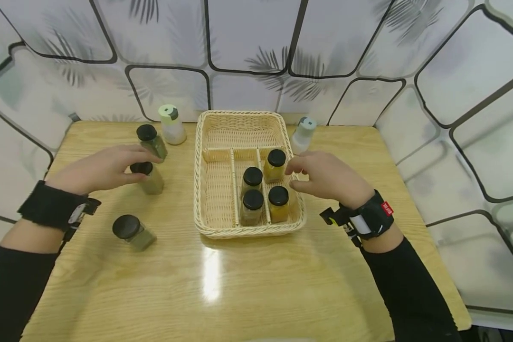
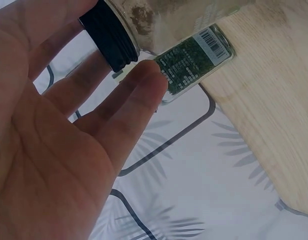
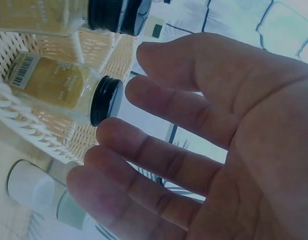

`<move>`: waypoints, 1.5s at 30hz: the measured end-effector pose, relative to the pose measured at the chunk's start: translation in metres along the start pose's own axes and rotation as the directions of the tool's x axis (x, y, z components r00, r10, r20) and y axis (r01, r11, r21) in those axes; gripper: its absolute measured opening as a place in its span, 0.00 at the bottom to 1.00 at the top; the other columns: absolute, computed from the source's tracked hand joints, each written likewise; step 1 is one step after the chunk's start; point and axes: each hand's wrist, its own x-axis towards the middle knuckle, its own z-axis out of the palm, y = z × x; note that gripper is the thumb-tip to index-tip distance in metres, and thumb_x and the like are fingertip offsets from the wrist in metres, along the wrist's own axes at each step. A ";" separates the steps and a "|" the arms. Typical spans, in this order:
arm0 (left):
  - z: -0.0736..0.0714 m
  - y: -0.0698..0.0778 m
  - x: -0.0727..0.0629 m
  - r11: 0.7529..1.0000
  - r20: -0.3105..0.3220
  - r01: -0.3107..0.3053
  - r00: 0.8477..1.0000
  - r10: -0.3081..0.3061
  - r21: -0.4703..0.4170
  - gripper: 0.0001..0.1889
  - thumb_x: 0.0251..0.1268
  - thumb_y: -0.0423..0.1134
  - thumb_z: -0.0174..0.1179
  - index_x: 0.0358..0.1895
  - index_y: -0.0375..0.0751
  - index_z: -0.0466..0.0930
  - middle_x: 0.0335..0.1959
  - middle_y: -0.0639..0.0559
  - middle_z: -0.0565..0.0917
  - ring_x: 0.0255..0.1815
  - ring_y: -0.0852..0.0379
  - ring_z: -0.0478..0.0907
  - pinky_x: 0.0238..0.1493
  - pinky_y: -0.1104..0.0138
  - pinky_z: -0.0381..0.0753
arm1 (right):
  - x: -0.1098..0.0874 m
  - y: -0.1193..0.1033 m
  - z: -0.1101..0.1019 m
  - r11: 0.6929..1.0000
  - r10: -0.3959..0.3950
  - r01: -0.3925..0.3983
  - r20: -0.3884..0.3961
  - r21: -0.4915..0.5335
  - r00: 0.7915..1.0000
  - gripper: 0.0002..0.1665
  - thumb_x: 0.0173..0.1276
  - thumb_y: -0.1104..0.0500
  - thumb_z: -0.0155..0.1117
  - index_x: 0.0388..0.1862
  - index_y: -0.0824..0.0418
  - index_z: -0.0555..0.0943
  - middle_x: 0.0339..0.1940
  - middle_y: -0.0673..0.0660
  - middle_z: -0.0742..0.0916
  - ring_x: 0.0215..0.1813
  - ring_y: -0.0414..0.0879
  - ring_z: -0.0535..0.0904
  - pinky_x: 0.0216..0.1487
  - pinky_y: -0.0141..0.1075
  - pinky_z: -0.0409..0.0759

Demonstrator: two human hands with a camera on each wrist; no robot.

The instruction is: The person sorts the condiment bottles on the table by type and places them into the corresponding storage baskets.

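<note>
Glossy wooden table (image 1: 282, 285), wicker basket (image 1: 248, 232)

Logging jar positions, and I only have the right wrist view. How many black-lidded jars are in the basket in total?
Observer: Four black-lidded jars sit in the basket, by the head view.
Operator: Any others outside it?
Observer: Yes, three more jars on the table, left of the basket in that view.
Operator: Anything readable by the left hand?
Observer: The left wrist view shows a barcode on a green-filled jar there.
</note>
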 end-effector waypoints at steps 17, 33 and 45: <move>0.002 0.002 0.000 0.999 0.034 0.032 0.999 -0.033 0.021 0.23 0.61 0.35 0.70 0.61 0.43 0.80 0.54 0.45 0.82 0.56 0.45 0.79 0.52 0.50 0.80 | -0.008 0.007 0.005 1.000 0.027 -0.027 0.028 -0.007 0.999 0.13 0.68 0.50 0.67 0.48 0.53 0.86 0.46 0.52 0.87 0.45 0.45 0.82 0.48 0.43 0.80; -0.006 0.007 0.004 0.999 0.008 0.012 1.000 -0.012 0.040 0.19 0.59 0.34 0.72 0.55 0.38 0.84 0.54 0.44 0.83 0.56 0.43 0.79 0.55 0.49 0.79 | -0.014 0.011 0.007 0.999 0.046 -0.046 0.032 0.003 0.998 0.13 0.67 0.52 0.68 0.48 0.53 0.86 0.44 0.51 0.87 0.44 0.45 0.81 0.47 0.44 0.80; 0.000 0.008 0.002 0.999 -0.036 -0.028 0.999 0.029 0.046 0.18 0.56 0.33 0.73 0.51 0.39 0.86 0.50 0.47 0.85 0.53 0.46 0.81 0.53 0.52 0.81 | -0.023 0.014 0.008 0.997 0.070 -0.071 0.042 0.021 0.997 0.14 0.68 0.52 0.68 0.50 0.56 0.85 0.44 0.52 0.86 0.47 0.49 0.82 0.50 0.46 0.81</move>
